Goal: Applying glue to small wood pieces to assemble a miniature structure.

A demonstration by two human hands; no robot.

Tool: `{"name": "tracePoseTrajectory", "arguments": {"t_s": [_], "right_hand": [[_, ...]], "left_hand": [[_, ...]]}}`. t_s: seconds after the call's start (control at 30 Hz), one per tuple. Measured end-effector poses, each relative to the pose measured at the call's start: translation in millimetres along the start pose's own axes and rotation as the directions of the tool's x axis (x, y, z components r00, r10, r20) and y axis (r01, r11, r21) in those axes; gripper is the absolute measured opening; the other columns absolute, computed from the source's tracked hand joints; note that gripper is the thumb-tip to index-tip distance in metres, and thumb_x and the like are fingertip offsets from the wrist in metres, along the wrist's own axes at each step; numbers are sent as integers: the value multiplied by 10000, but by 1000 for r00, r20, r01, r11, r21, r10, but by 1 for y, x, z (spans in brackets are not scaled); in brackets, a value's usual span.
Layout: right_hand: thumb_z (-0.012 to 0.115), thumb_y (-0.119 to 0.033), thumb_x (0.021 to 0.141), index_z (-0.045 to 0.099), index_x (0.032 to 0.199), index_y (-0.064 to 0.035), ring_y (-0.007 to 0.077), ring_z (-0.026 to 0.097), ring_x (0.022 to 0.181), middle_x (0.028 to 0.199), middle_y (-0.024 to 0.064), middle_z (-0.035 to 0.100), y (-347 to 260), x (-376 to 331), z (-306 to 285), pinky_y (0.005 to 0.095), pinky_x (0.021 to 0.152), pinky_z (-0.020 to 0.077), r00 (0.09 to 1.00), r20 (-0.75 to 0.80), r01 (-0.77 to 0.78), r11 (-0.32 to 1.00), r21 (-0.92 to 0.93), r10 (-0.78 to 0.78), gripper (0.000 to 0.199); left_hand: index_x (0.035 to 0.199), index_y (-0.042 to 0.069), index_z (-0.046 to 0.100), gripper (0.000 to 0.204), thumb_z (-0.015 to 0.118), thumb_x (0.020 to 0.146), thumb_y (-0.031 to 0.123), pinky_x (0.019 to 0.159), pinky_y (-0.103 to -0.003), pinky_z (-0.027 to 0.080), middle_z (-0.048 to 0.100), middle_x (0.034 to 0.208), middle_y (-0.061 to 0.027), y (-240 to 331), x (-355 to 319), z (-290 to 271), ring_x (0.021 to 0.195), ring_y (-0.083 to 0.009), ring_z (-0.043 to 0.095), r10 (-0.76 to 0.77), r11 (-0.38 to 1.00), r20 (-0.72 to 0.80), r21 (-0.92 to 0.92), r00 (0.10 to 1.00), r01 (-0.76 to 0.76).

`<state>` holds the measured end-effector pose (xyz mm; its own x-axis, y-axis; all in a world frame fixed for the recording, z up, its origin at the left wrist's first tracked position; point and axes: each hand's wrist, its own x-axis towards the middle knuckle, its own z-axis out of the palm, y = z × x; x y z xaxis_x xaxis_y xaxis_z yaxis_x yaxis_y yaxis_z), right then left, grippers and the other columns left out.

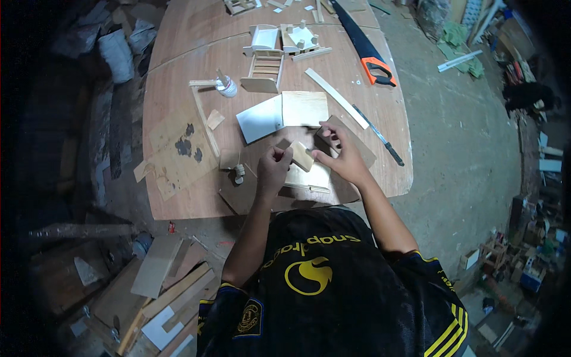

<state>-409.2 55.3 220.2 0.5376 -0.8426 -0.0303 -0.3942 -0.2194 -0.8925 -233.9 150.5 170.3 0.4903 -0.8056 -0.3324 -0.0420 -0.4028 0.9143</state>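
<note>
Plywood table, both hands gripping small wood block, handsaw beyond

Big plywood tabletop, rounded corners, seam seen across far part. Handsaw with orange-black handle laid along far right edge. Long thin wood strip placed diagonally right of centre, slim dark tool just beyond it near right edge. Glue bottle stood left of centre, beside small slatted wooden frame. White panel and pale wood panel laid touching, mid-table. Stained cardboard sheet spread at left edge. Small wooden model pieces clustered at far end. Flat wood board found at near edge.
</note>
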Motion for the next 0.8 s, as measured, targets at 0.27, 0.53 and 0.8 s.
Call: {"name": "tracePoseTrajectory", "arguments": {"t_s": [0.27,0.53,0.8], "right_hand": [[811,-180,602,614,1050,-180,318,479,967,1032,48,571,28,-30,10,430,832,393,942,168,336,819,-466,-291,489],[719,-175,705,703,929,-134,290,559,882,893,59,654,81,-23,-10,404,774,414,962,75,265,845,-465,-261,228],[700,-129,706,690,880,-123,309,570,842,872,82,638,137,-28,-16,399,754,450,972,146,228,890,-394,-184,175]], "left_hand": [[731,-33,608,373,636,840,322,632,-359,486,635,688,-136,-7,-17,47,647,-215,622,-55,978,-92,197,994,72],[771,-19,625,444,623,866,415,667,-369,494,654,736,-174,-10,-22,78,699,-283,648,-5,967,-206,249,978,57],[880,67,654,197,677,811,249,803,-414,467,659,931,-76,-62,-18,58,875,-295,602,258,837,-139,526,956,-149]]}}
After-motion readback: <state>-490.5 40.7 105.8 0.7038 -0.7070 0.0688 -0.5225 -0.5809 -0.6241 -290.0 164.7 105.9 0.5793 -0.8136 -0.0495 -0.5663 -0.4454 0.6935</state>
